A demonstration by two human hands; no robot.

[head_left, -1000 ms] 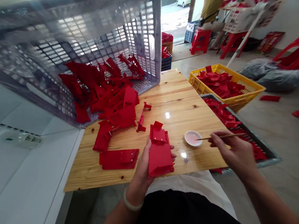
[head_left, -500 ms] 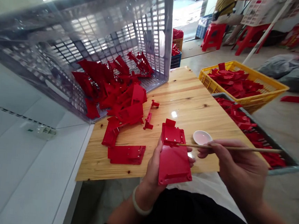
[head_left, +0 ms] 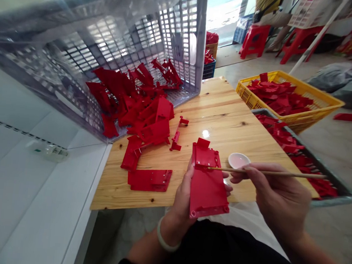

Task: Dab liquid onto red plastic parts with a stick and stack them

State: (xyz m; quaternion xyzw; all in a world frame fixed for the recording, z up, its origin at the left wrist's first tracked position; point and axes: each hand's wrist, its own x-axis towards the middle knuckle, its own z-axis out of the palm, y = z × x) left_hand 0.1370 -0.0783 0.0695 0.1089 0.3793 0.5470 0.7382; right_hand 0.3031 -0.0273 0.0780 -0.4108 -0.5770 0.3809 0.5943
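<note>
My left hand (head_left: 182, 196) is closed around a red plastic panel (head_left: 208, 188), its fingertips showing at the panel's right edge. A raised hinged-looking strip with small holes crosses the panel's upper part. Between thumb and fingers, my right hand (head_left: 277, 194) pinches a thin wooden stick (head_left: 271, 172), perhaps a fine brush. The stick's tip lies at the strip's lower edge; whether it touches is hard to tell. Just behind my right fingertips stands a small white dish (head_left: 238, 160) with pale liquid. Another red panel (head_left: 150, 180) lies flat on the wooden table (head_left: 121, 199), left of my left hand.
A grey plastic-wrapped crate (head_left: 196, 68) lies on its side, red parts (head_left: 146, 117) spilling out. One narrow red bracket (head_left: 177, 138) lies nearby. Beyond the table's right edge are a yellow basket (head_left: 326, 100) and a grey crate (head_left: 339, 195) of red parts. A person (head_left: 265, 8) sits farther back.
The panel is tilted slightly differently in my left hand. The stick's tip has shifted a little along the strip's lower edge. The view has moved slightly; both grips stay the same.
</note>
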